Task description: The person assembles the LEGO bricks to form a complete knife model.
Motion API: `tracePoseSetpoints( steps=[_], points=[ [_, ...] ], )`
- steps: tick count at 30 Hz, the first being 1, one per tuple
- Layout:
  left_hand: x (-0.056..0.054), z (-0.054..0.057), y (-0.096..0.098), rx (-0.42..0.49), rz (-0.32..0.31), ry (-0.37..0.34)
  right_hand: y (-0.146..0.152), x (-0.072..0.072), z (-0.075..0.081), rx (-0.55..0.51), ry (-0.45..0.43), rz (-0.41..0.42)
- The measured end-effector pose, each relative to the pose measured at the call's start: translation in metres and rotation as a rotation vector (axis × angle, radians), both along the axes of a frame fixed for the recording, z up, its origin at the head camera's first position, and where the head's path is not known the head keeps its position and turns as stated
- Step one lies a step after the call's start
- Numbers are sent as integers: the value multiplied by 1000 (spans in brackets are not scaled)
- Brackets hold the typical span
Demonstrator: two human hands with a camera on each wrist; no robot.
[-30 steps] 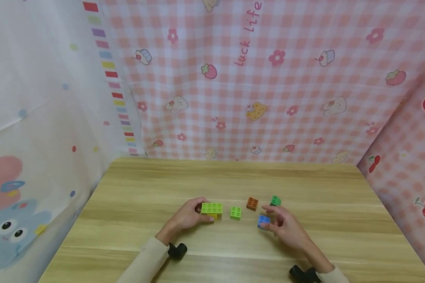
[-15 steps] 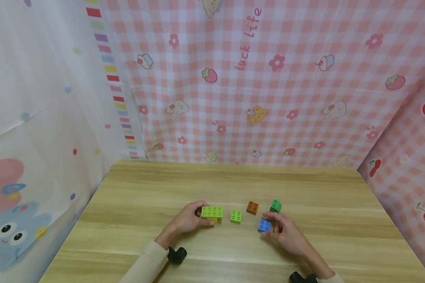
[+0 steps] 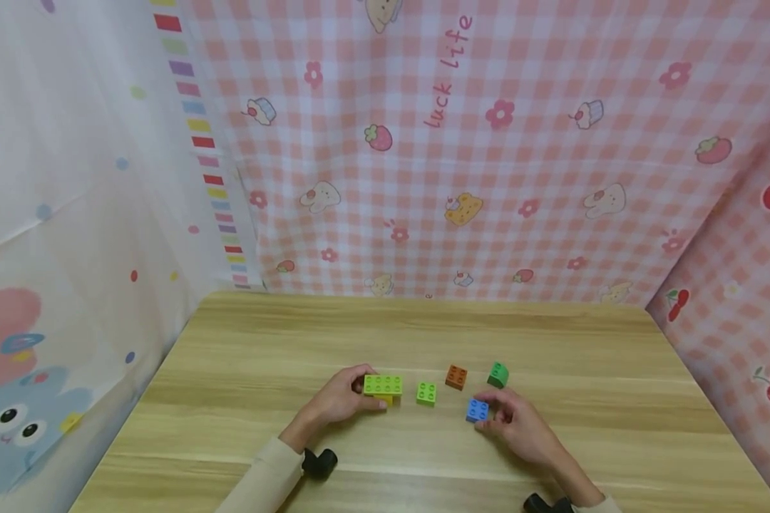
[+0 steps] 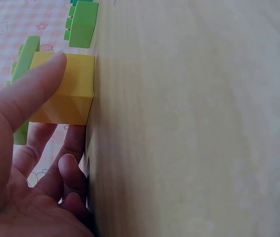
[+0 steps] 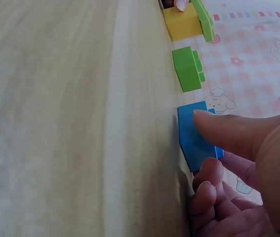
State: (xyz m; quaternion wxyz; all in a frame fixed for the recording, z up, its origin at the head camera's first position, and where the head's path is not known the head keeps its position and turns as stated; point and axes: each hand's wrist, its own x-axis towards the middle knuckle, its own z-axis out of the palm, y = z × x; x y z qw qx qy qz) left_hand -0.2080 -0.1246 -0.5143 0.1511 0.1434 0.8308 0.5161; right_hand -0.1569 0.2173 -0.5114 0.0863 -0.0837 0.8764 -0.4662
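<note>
Blue brick [image 3: 478, 410] is low at the counter [image 3: 359, 328], studs up, right of center in the head view. Right hand [image 3: 520, 424] has it pinched, thumb on the near face, fingers closed down to the brick's width. Left hand [image 3: 340, 395] grips the yellow block [image 4: 75, 96], thumb on the near face and fingers behind; long lime brick [image 3: 382, 385], two rows of four studs, sits on top of the yellow and overhangs it.

In the way: small lime brick [image 3: 426, 394] stands between the blue one and the yellow/lime stack, apart from both. Brown brick [image 3: 456, 377] is just behind, between small lime and blue. Green brick [image 3: 498, 375] with a rounded side is beyond the right hand's fingers, near them. Black wrist mounts [image 3: 321, 463] and pale sleeves [image 3: 263, 474] take up the front.

Pink gingham cloth [image 3: 411, 171] hangs at the back, white printed cloth [image 3: 103, 214] on the left, cherry-print cloth [image 3: 744, 320] on the right.

Readable text: "luck life" running up the gingham, plus a lone "e" at its bottom edge. Any marking on the studs is too small to read
</note>
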Motion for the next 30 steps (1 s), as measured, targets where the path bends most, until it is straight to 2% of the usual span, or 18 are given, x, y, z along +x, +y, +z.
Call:
tracePoseSetpoints(
  steps=[8, 14, 19, 23, 30],
  points=[
    [2, 4, 0, 5, 5, 0, 0, -1, 2, 33, 23, 29],
    [-1, -2, -2, 5, -20, 1, -6, -2, 7, 48, 71, 45],
    [-1, -1, -1, 4, -21, -10, -11, -4, 12, 15, 50, 45],
    [0, -1, -1, 8, -14, -13, -16, -8, 17, -10, 44, 13],
    [1, 1, -1, 24, -6, -16, -25, -15, 27, -63, 143, 20]
  ],
)
